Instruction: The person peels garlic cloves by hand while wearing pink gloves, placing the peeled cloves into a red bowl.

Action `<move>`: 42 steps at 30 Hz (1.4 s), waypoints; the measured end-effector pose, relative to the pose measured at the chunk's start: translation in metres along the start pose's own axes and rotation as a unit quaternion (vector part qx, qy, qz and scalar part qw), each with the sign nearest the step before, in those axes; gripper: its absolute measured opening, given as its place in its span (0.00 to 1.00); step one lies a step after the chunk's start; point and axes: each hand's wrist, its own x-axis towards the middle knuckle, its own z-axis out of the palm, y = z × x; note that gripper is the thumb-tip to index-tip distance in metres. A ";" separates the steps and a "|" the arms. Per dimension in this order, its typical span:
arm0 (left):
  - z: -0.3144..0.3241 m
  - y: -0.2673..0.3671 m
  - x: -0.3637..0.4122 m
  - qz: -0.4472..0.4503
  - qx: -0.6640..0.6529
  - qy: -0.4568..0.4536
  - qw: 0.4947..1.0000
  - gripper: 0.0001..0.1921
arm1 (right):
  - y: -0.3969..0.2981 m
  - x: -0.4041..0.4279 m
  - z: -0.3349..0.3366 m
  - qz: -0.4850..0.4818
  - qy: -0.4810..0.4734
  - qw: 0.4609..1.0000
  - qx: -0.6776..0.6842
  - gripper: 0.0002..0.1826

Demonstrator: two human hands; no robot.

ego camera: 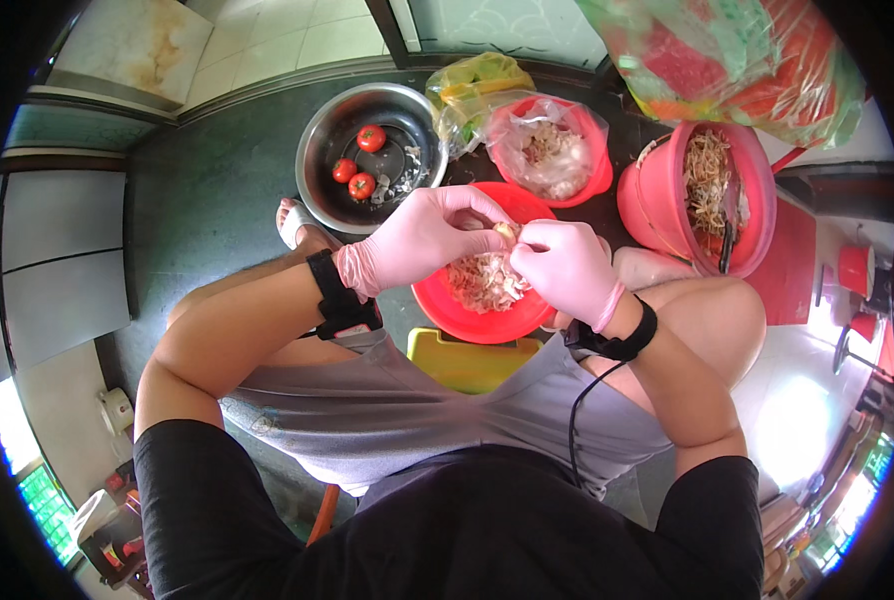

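Note:
Both of my hands wear thin pink gloves and meet over a red plastic basin. Between the thumb and fingers of my left hand is a pale garlic clove. My right hand pinches the clove's other side, its fingertips partly hidden behind its own knuckles. Below them, the basin holds a heap of whitish and purplish garlic skins. A clear plastic bag lines a pink basin just beyond, with pale garlic pieces inside.
At the far left stands a stainless steel basin with three tomatoes and some skins. A pink bucket of dry scraps is by my right knee. Plastic bags hang above it. A yellow plastic object lies between my legs.

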 end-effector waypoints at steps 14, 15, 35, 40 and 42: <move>-0.004 -0.006 0.001 0.025 -0.121 -0.072 0.990 0.10 | -0.004 -0.001 -0.009 0.028 -0.054 0.984 0.166 0.09; -0.005 -0.006 0.001 0.026 -0.121 -0.071 0.990 0.10 | -0.003 -0.001 -0.009 0.013 -0.061 0.984 0.165 0.09; -0.020 0.001 0.004 -0.042 -0.064 -0.055 0.996 0.11 | 0.025 0.002 -0.006 -0.039 -0.072 0.987 -0.140 0.06; -0.019 -0.001 0.004 -0.023 -0.046 -0.051 0.997 0.13 | 0.018 0.002 -0.007 -0.009 -0.102 0.971 -0.214 0.08; -0.018 0.002 0.003 -0.023 -0.037 -0.043 0.998 0.13 | 0.014 0.002 -0.009 0.014 -0.100 0.978 -0.182 0.07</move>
